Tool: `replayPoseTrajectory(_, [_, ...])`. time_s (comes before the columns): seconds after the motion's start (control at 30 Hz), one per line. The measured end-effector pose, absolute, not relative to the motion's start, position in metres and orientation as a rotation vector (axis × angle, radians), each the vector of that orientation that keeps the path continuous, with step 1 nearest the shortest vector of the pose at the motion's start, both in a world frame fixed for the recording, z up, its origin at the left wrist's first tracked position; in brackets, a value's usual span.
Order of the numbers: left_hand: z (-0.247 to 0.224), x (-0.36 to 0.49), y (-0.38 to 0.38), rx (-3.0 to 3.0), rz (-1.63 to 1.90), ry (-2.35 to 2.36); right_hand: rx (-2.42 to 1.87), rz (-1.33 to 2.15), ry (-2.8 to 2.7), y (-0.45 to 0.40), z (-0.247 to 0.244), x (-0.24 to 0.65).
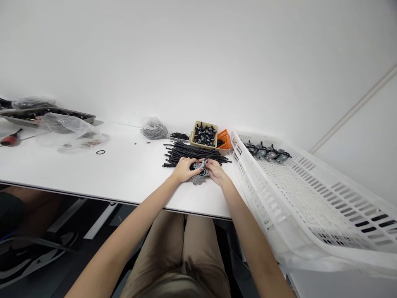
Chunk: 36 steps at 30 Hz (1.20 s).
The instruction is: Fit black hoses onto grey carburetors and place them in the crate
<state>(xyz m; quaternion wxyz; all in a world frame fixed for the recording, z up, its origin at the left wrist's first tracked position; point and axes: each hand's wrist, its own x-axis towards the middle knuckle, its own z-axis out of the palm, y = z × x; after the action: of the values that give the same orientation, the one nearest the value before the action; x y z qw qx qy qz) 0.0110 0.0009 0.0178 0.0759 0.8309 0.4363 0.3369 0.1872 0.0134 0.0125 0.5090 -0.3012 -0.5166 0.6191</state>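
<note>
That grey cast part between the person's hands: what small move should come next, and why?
Probably a slight turn of the grey cast part toward the person: the left hand and right hand cover most of it, hiding its small fitting. Similar-looking units in the white slotted crate could then be compared.

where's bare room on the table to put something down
Bare tabletop runs between the black O-ring and the black tube pile. Crowded at the left hand and right hand, hemmed by the pile, tan tray and white crate.
</note>
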Motion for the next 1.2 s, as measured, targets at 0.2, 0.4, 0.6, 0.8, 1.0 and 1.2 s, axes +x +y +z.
replayPoseTrajectory(0.2, [0.017, 0.010, 0.002, 2.497, 1.022, 1.302, -0.625, 1.620, -1.232, 0.011, 0.013, 0.200])
replayPoseTrajectory(0.4, [0.016, 0.010, 0.003, 2.528, 0.998, 1.314, -0.625, 1.620, -1.229, 0.009, 0.017, 0.195])
replayPoseTrajectory(0.6, [0.016, 0.010, 0.002, 2.524, 1.022, 1.296, -0.628, 1.643, -1.214, 0.011, 0.014, 0.194])
replayPoseTrajectory(0.8, [0.017, 0.010, 0.002, 2.525, 1.017, 1.290, -0.509, 1.705, -1.191, 0.009, 0.016, 0.199])
replayPoseTrajectory(1.0, [0.017, 0.011, 0.002, 2.517, 1.015, 1.300, -0.558, 1.672, -1.235, 0.011, 0.017, 0.192])
replayPoseTrajectory(1.2, [0.017, 0.010, 0.003, 2.529, 1.015, 1.274, -0.577, 1.728, -1.176, 0.013, 0.017, 0.198])
